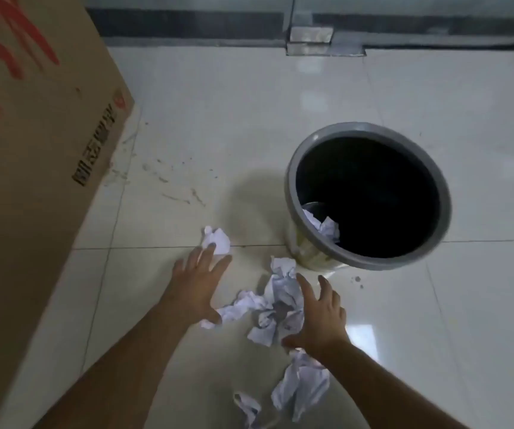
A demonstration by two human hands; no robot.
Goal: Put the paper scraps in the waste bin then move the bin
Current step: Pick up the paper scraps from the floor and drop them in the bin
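Note:
A round grey waste bin (293, 193) with a dark inside stands on the tiled floor; one crumpled white scrap (324, 226) lies inside at its near rim. Several crumpled paper scraps lie on the floor in front of it: one ball (217, 238) at the left, a large pile (276, 308) in the middle, another wad (300, 387) nearer me. My left hand (198, 284) hovers with fingers spread, its fingertips at the left ball. My right hand (319, 314) is spread over the right side of the middle pile. Neither hand holds anything.
A large cardboard box (32, 156) with red print stands on the left, close to my left arm. A glass partition with a metal floor fitting (311, 41) runs along the far side. Dirt marks streak the pale tiles (169, 187) near the box.

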